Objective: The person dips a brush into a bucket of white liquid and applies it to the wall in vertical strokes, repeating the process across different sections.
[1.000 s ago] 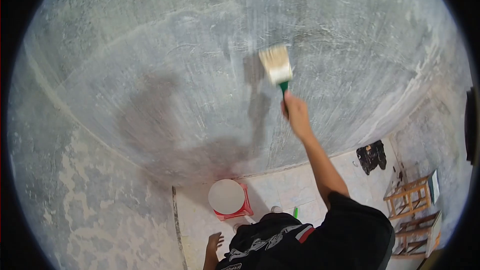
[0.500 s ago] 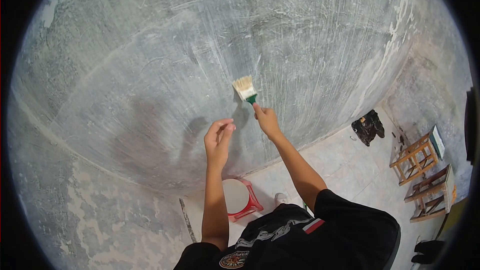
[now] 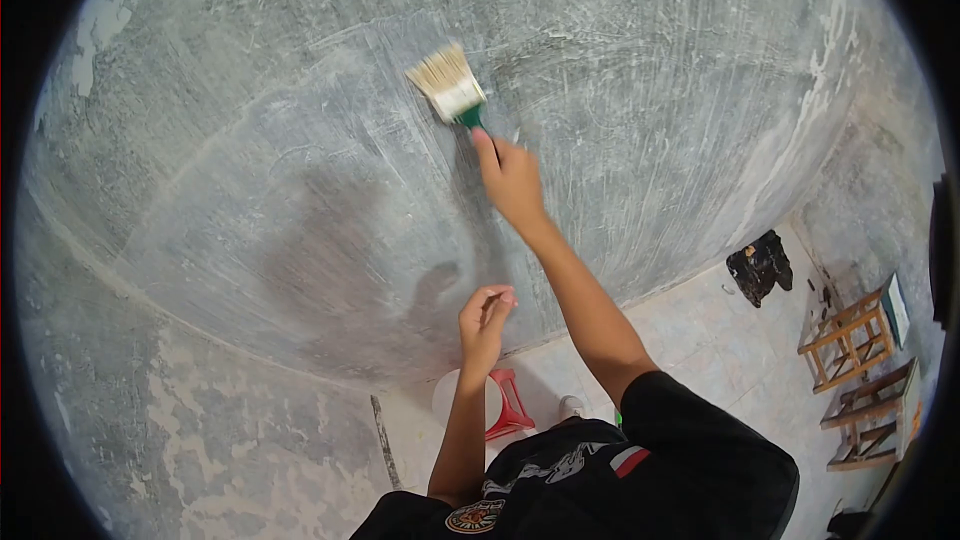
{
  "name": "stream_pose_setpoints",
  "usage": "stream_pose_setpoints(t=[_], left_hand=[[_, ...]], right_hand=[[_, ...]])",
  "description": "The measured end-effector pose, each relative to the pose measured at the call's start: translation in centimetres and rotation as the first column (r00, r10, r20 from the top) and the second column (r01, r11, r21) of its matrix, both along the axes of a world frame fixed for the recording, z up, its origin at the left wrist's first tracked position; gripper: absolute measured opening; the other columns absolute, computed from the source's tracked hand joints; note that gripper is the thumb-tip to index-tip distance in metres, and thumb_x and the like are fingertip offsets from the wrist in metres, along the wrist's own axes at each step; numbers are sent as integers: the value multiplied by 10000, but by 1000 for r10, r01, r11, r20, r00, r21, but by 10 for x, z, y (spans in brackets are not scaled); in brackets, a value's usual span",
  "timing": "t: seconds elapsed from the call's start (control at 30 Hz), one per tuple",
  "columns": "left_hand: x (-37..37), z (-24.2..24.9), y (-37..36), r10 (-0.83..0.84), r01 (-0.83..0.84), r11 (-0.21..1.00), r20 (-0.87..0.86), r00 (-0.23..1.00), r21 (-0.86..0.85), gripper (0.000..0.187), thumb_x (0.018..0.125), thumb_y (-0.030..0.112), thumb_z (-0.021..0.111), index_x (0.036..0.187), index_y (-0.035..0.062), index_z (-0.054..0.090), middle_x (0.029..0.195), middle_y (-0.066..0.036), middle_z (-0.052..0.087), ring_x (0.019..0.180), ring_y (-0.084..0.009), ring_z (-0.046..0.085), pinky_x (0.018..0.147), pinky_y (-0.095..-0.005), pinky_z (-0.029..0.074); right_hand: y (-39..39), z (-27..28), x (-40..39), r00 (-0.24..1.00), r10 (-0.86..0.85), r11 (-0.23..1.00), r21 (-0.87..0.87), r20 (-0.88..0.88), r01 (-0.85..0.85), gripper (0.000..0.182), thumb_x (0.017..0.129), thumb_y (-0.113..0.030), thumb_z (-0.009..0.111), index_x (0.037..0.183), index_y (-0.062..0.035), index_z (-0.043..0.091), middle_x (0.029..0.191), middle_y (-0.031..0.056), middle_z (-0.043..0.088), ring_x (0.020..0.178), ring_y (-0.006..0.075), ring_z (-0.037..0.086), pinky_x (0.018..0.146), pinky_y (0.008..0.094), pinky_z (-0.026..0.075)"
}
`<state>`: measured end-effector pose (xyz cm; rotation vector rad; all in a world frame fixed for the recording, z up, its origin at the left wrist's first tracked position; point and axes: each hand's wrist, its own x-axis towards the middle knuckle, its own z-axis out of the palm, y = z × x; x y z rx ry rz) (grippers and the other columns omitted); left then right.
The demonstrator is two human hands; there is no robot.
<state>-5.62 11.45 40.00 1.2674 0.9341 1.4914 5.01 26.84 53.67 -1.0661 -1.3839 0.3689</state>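
My right hand (image 3: 515,180) is closed around the green handle of a paintbrush (image 3: 456,95). Its pale bristles are spread against the grey wall (image 3: 640,110) and point up and left. Lower down, my left hand (image 3: 484,330) hovers in front of the wall with loosely curled fingers, the thumb a little apart and nothing visible in it. Beneath that forearm, a round white surface (image 3: 452,400) with a red stool-like frame (image 3: 508,405) stands on the floor, partly hidden.
At the right stand two wooden stools (image 3: 848,345), with a black plastic bag (image 3: 760,268) near the wall's foot. A dark strip (image 3: 384,440) lies at lower left. The side wall (image 3: 180,430) has patchy, peeling paint. A shoe (image 3: 570,407) shows on the pale tiled floor (image 3: 700,340).
My right hand has carried the paintbrush up and left along the wall. My left hand has dropped lower and moved right, now overlapping the round white surface.
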Motion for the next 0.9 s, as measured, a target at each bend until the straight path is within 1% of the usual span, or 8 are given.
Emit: stream_pose_setpoints(t=[0.13,0.27,0.37,0.43,0.6,0.7,0.8,0.9], left_hand=[[-11,-23,-11,62,-65,995,-48,997,-71,171,1024,130,613,1084,-18,675,917,-54,680,877,-121,628,813,-270,493],[-27,-38,-25,131,-150,978,-131,983,-144,177,1029,148,610,1080,-5,684,940,-50,684,881,-123,634,817,-270,495],[-35,-53,-29,184,-204,962,-124,975,-181,182,1034,168,606,1069,10,689,943,-41,685,883,-118,633,807,-265,492],[-38,-59,-31,243,-260,945,-108,964,-197,186,1037,177,601,1067,17,691,943,-37,686,884,-115,632,801,-262,489],[-34,-69,-26,243,-267,930,-121,962,-252,224,1050,217,581,1064,23,692,948,-22,682,890,-109,629,804,-274,484],[-25,-67,-19,249,-267,931,-103,963,-247,248,1048,228,590,1099,4,682,938,-31,681,898,-118,632,828,-281,493],[-27,-71,-20,239,-248,940,-64,969,-234,253,1048,221,598,1134,-7,668,944,-41,681,913,-119,632,859,-277,498],[-37,-80,-30,261,-252,928,-5,965,-275,245,1045,219,606,1119,-6,670,937,-38,681,913,-116,631,861,-273,499]], right_hand=[[-15,-142,4,995,60,988,-140,-83,-71,529,1040,-380,553,716,35,608,647,261,576,556,422,577,540,491,393],[-62,-275,9,985,105,899,-409,-139,-154,499,1048,-355,562,740,34,609,602,208,544,519,264,528,539,435,401],[-99,-262,9,964,178,883,-400,-197,-245,475,1054,-334,566,738,20,602,581,126,512,549,148,477,541,377,404],[-100,-235,1,922,295,888,-283,-251,-362,488,1064,-328,559,677,-31,565,575,-13,468,558,68,430,514,295,356],[-33,-78,-17,827,464,858,-72,-317,-509,406,1063,-301,563,757,-37,593,609,-23,471,590,63,406,525,281,340],[-6,-46,-32,795,488,847,-23,-361,-530,403,1070,-307,552,753,-60,574,610,-56,444,579,41,373,515,257,303],[3,-94,-44,744,449,833,-68,-496,-549,415,1091,-317,513,748,-84,533,626,-77,417,559,21,346,501,232,276],[-17,-244,-37,765,446,786,-204,-465,-583,428,1098,-333,491,743,-94,514,644,-78,432,553,19,353,488,231,276]])
